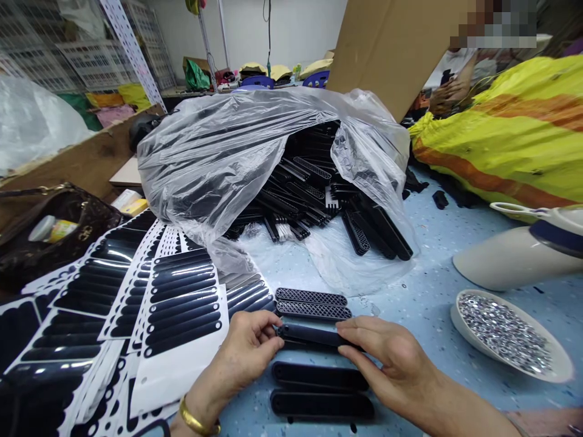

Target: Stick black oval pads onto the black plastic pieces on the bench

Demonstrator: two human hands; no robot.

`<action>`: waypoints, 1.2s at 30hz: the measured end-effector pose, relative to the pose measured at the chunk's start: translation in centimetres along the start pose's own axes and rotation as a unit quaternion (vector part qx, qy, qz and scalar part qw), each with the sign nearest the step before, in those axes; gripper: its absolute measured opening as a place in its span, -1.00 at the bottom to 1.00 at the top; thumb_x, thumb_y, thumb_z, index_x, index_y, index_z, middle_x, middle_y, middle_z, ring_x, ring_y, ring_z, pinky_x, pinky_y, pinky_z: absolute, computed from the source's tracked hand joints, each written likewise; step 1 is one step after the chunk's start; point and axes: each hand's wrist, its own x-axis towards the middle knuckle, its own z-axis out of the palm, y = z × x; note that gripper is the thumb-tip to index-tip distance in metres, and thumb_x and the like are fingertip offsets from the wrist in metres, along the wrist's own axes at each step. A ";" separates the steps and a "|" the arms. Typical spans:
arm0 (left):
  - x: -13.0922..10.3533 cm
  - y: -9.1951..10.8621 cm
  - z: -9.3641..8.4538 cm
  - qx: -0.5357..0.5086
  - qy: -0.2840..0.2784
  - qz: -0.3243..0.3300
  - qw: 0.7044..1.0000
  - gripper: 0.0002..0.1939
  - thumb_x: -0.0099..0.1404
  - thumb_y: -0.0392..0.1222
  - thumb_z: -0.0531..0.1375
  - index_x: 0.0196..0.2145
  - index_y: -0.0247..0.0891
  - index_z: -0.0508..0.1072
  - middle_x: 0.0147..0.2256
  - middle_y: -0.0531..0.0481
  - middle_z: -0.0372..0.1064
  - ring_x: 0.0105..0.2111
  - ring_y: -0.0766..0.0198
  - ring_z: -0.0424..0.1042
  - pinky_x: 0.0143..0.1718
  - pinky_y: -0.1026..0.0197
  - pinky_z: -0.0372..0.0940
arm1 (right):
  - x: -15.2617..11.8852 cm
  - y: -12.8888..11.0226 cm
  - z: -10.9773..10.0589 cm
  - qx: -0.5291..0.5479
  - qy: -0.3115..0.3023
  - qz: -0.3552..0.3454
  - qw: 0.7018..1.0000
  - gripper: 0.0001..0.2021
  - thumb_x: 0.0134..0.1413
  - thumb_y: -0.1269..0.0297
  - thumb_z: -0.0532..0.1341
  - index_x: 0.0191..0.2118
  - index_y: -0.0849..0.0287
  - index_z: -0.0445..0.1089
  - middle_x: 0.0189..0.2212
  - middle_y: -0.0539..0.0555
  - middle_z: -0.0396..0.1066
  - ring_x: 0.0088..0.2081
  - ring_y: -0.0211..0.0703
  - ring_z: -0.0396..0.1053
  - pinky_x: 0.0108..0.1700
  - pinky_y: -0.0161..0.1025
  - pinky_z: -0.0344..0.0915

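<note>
A long, narrow black strip [314,335] with a rounded end lies level between my hands. My left hand [248,346], with a gold bangle at the wrist, pinches its left end between thumb and fingers. At the other end, my right hand [392,358] grips it, covering that tip. Whether it is one piece or a sticker over a plastic piece is hard to tell. Just beyond lie two black plastic pieces with lattice faces [312,303]. Nearer to me rest two smooth black plastic pieces [322,404], side by side on the blue speckled table [428,303].
Sheets of black stickers [182,303] spread over the left side. A clear plastic bag [214,145] of black pieces stands behind. On the right are a bowl of small metal parts [503,331], a pale jug-like container [492,258] and a yellow sack [514,121]. A person sits beyond.
</note>
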 end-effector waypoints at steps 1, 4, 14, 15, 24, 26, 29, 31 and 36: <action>0.0 0.0 0.0 -0.002 0.000 0.000 1.000 -0.74 0.00 -0.24 0.19 -0.33 -0.36 0.55 -0.56 0.07 0.32 -0.56 0.30 0.32 -0.50 0.27 0.18 | 0.0 0.0 0.0 -0.002 0.001 0.000 1.000 -0.79 0.19 0.49 0.10 -0.20 0.13 0.46 -0.35 0.10 0.55 -0.34 -0.11 0.53 -0.30 -0.25 0.50; 0.1 -0.1 0.0 -0.011 -0.002 -0.001 1.000 -0.74 -0.02 -0.24 0.19 -0.34 -0.35 0.55 -0.57 0.09 0.30 -0.56 0.32 0.30 -0.52 0.28 0.16 | -0.3 0.1 0.3 -0.006 0.001 0.004 1.000 -0.80 0.20 0.50 0.10 -0.20 0.15 0.45 -0.32 0.13 0.54 -0.32 -0.10 0.53 -0.27 -0.23 0.50; -0.1 0.2 -0.1 -0.004 0.000 0.005 1.000 -0.79 -0.03 -0.28 0.18 -0.38 -0.32 0.54 -0.58 0.10 0.29 -0.56 0.33 0.31 -0.51 0.30 0.17 | -0.6 0.5 0.5 -0.013 -0.046 0.012 0.999 -0.79 0.16 0.50 0.13 -0.22 0.12 0.49 -0.33 0.13 0.55 -0.33 -0.09 0.52 -0.23 -0.20 0.49; -0.1 0.2 -0.1 -0.003 -0.001 0.006 1.000 -0.79 -0.02 -0.29 0.18 -0.38 -0.32 0.54 -0.58 0.10 0.29 -0.56 0.33 0.31 -0.51 0.30 0.17 | -0.6 0.5 0.5 -0.018 -0.048 0.012 0.999 -0.80 0.15 0.50 0.15 -0.21 0.12 0.49 -0.34 0.12 0.55 -0.34 -0.09 0.52 -0.22 -0.20 0.48; -0.2 0.0 -0.1 0.006 -0.004 0.012 1.000 -0.80 0.01 -0.30 0.17 -0.38 -0.33 0.54 -0.57 0.09 0.31 -0.55 0.33 0.32 -0.51 0.30 0.18 | -0.6 0.3 0.8 -0.041 -0.065 0.017 0.997 -0.77 0.15 0.55 0.10 -0.27 0.16 0.48 -0.30 0.15 0.55 -0.33 -0.12 0.49 -0.14 -0.15 0.41; -0.2 0.1 -0.1 0.009 -0.002 0.011 1.000 -0.80 0.00 -0.30 0.17 -0.38 -0.33 0.55 -0.57 0.09 0.31 -0.55 0.33 0.32 -0.51 0.31 0.18 | -0.6 0.3 0.8 -0.043 -0.067 0.017 0.997 -0.77 0.14 0.54 0.10 -0.27 0.16 0.48 -0.31 0.14 0.55 -0.33 -0.13 0.49 -0.13 -0.16 0.41; -0.1 0.2 -0.1 0.011 0.001 0.005 1.000 -0.79 -0.01 -0.30 0.18 -0.37 -0.32 0.55 -0.57 0.09 0.31 -0.55 0.33 0.32 -0.51 0.31 0.18 | -0.4 0.2 0.7 -0.047 -0.068 0.013 0.997 -0.78 0.14 0.53 0.11 -0.28 0.15 0.48 -0.32 0.13 0.55 -0.34 -0.13 0.48 -0.16 -0.18 0.40; -0.1 0.2 -0.1 0.008 0.001 0.001 1.000 -0.79 -0.01 -0.30 0.19 -0.37 -0.32 0.55 -0.57 0.10 0.31 -0.55 0.34 0.32 -0.51 0.31 0.18 | -0.1 0.2 0.7 -0.049 -0.071 0.009 0.996 -0.78 0.13 0.53 0.10 -0.30 0.15 0.47 -0.34 0.13 0.55 -0.36 -0.14 0.47 -0.19 -0.19 0.39; 0.0 0.2 -0.1 0.007 0.003 0.004 1.000 -0.80 0.00 -0.29 0.20 -0.37 -0.32 0.56 -0.57 0.09 0.32 -0.56 0.33 0.32 -0.51 0.30 0.19 | 0.3 0.2 0.7 -0.062 -0.087 -0.002 0.994 -0.75 0.14 0.53 0.07 -0.36 0.17 0.47 -0.37 0.13 0.54 -0.42 -0.14 0.45 -0.26 -0.19 0.35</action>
